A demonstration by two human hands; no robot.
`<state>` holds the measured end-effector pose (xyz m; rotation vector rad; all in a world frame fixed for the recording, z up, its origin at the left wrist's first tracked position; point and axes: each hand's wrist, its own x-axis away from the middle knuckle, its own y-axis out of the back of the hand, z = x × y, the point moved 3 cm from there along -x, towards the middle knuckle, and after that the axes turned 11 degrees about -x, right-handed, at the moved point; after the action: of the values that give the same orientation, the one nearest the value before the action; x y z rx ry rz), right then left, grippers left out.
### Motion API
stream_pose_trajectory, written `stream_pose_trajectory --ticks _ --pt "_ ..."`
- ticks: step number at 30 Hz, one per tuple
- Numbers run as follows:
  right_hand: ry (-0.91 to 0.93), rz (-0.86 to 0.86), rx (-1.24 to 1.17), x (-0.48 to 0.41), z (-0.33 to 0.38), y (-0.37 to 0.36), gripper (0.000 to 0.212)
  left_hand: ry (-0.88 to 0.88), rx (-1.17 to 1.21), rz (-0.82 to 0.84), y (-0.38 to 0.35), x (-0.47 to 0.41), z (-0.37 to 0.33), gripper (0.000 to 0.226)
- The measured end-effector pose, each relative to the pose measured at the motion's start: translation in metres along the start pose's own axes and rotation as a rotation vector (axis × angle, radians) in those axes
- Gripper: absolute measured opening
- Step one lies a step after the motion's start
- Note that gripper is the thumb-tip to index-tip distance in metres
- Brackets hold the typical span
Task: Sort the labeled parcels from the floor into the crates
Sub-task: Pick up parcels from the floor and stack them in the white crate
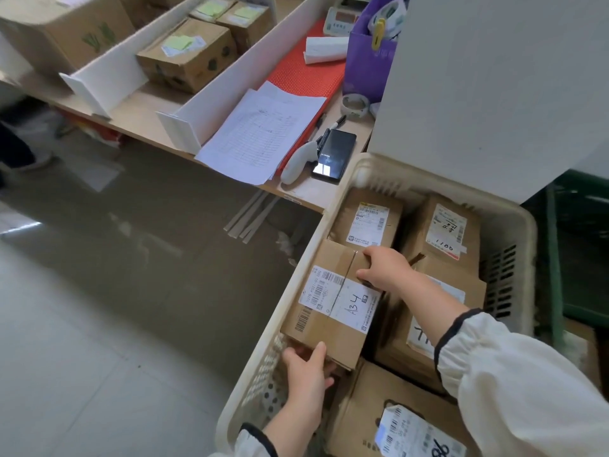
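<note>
A brown cardboard parcel (324, 321) with a white label marked "A34" sits at the left side of a cream plastic crate (514, 222). My left hand (308, 367) grips its near bottom edge, thumb up on the side. My right hand (384, 267) holds its far top corner, fingers curled over the edge. Several other labeled parcels fill the crate: one behind (365, 219), one at the back right (445, 232), one under my right forearm (418, 341), one nearest me (395, 420).
A wooden counter (138, 117) with white dividers stands behind the crate, carrying boxes (186, 54), papers (263, 133), a phone (334, 153), a handheld scanner (298, 161), tape rolls and a purple bin (369, 61). A large white panel (494, 87) overhangs the crate. Grey tiled floor (99, 308) lies left.
</note>
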<state>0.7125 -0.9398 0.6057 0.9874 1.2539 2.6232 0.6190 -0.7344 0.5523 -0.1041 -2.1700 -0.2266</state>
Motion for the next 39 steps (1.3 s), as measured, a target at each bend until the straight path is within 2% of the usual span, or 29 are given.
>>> stream_pose_trajectory --ticks 5,9,10,12,14,17,20,22,25,27,29,33,39 --pt "-0.013 -0.016 -0.021 -0.001 0.000 -0.003 0.014 -0.004 0.015 0.026 0.000 0.002 -0.004 0.031" --pt "-0.029 -0.030 -0.032 0.004 0.001 -0.007 0.013 0.009 -0.012 0.044 0.003 0.003 -0.001 0.033" --pt "-0.033 -0.028 -0.066 0.007 0.001 -0.008 0.019 -0.017 -0.064 0.031 0.005 0.006 -0.001 0.035" --pt "-0.022 -0.079 -0.148 0.014 0.001 -0.006 0.052 -0.087 -0.153 0.000 0.007 0.013 -0.007 0.047" --pt "0.034 -0.214 -0.248 0.028 0.005 0.002 0.068 -0.165 -0.161 -0.019 0.008 0.025 -0.014 0.061" --pt "0.179 -0.385 -0.326 0.063 0.016 0.016 0.060 -0.352 -0.174 -0.034 0.017 0.052 -0.027 0.059" --pt "0.316 -0.430 -0.436 0.110 0.033 0.028 0.051 -0.559 -0.281 -0.046 0.036 0.077 -0.046 0.039" --pt "0.377 -0.427 -0.572 0.140 0.046 0.031 0.047 -0.709 -0.345 -0.064 0.055 0.092 -0.057 0.035" --pt "0.522 -0.361 -0.743 0.180 0.070 0.026 0.043 -0.966 -0.543 -0.254 0.089 0.122 -0.071 0.043" --pt "0.648 -0.292 -0.783 0.201 0.092 0.020 0.046 -1.017 -0.521 -0.380 0.115 0.145 -0.076 0.048" --pt "0.750 -0.203 -0.803 0.217 0.117 0.010 0.048 -1.021 -0.448 -0.523 0.147 0.165 -0.074 0.048" --pt "0.890 -0.035 -0.792 0.247 0.169 -0.026 0.037 -0.946 -0.381 -0.779 0.220 0.201 -0.045 0.048" --pt "1.060 0.202 -0.740 0.312 0.240 -0.094 0.032 -0.826 -0.316 -1.051 0.322 0.267 0.032 0.045"
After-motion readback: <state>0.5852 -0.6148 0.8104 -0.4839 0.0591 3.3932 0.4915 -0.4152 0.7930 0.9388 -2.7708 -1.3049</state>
